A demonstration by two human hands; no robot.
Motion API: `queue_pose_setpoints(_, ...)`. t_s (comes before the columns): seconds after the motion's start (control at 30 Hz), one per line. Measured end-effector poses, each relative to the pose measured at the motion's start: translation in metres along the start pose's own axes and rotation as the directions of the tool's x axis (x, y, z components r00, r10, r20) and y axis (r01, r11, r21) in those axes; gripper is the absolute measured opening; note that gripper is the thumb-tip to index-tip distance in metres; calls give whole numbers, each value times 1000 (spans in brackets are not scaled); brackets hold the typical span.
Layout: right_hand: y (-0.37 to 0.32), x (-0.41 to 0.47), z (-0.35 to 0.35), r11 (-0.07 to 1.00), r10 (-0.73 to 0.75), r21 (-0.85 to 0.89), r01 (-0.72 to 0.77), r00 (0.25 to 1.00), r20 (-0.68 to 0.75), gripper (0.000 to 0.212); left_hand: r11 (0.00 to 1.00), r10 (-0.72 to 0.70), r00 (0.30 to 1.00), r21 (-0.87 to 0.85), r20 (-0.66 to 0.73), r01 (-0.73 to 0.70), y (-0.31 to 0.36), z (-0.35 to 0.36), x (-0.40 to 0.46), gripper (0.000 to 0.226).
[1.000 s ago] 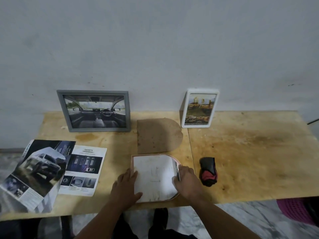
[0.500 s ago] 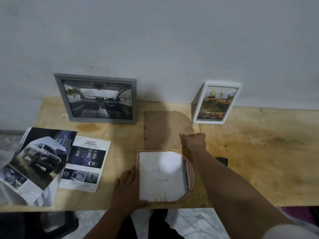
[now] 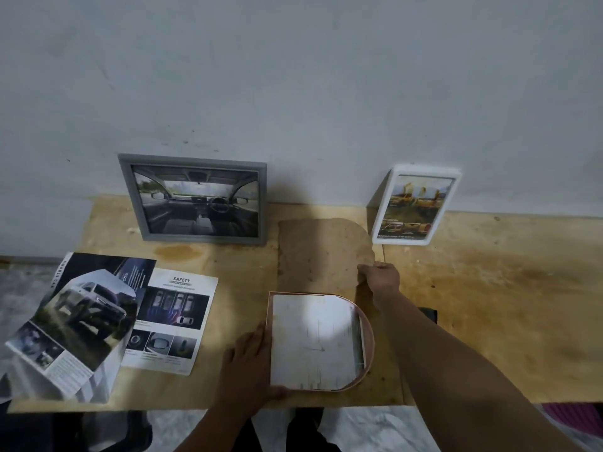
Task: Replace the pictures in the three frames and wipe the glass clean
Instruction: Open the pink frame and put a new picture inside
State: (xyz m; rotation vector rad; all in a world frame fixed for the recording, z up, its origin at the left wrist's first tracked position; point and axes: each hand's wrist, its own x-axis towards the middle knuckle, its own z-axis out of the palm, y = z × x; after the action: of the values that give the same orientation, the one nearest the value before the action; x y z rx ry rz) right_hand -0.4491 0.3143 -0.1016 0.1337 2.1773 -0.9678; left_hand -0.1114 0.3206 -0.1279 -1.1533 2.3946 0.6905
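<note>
Arms: both forearms bare as far as the view reaches, no sleeves showing.
Hands: left hand (image 3: 249, 365) and right hand (image 3: 380, 278) bare, ungloved.
Wrists: unadorned.

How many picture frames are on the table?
3: the grey frame standing back left, the white frame standing back right, the pink arched frame flat at the front.
</note>
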Motion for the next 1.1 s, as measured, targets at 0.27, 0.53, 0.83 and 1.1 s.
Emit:
queue_pose_setpoints(0.27,-12,-47,-51,954,-189,285,89,920,344,84,998,10,999,61,-31,-8,-5,7,4,143)
queue_pose_setpoints(0.53,28,-77,-109,938,-230,327,116,913,337,84,993,-118,993,20,-23,119,23,-20,-17,136)
queue_pose_setpoints(0.83,112,-114,-118,960,-247,226,168,887,389,80,987,-159,987,-9,-37,159,25,-12,-26,126)
queue_pose_setpoints(1.1,131,-110,-96,963,-236,216,159,885,401,88,989,-148,989,6,-12,149,28,-22,-28,119)
